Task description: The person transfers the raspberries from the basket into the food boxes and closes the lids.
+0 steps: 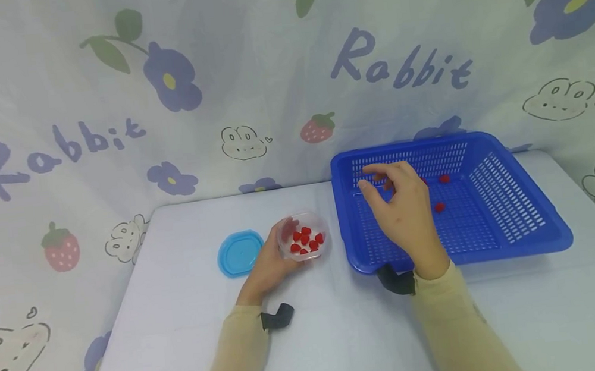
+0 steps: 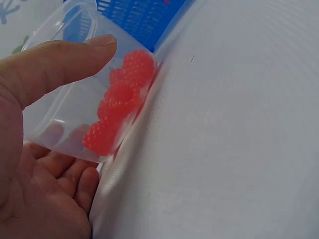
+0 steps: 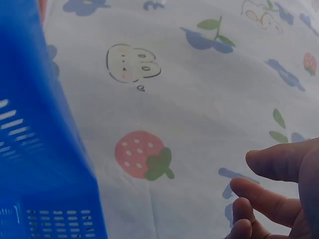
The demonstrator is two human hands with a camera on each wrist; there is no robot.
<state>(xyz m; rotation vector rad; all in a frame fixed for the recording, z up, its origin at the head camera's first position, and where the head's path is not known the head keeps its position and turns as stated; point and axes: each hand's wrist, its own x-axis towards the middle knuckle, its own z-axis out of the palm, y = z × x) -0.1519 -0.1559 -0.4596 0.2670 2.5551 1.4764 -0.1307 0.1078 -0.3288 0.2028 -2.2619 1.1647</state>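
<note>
A clear plastic tub [image 1: 315, 255] stands on the white table, with my left hand [image 1: 269, 267] gripping its side. Several red toy raspberries [image 2: 119, 99] lie at the bottom of the tub; the left wrist view shows my thumb [image 2: 75, 62] across its outer wall. Over the left part of a blue basket [image 1: 531, 187] hovers my right hand [image 1: 402, 211]. Its fingers are loosely bent, and the right wrist view shows a gap between thumb and forefinger with nothing in it. A few red raspberries [image 1: 439, 207] lie on the basket floor, one partly behind the hand.
A light blue lid [image 1: 241, 254] lies on the table left of the tub. Behind the table hangs a white cloth [image 1: 266, 81] printed with flowers, rabbits and strawberries. The basket's slotted walls rise at the table's back right.
</note>
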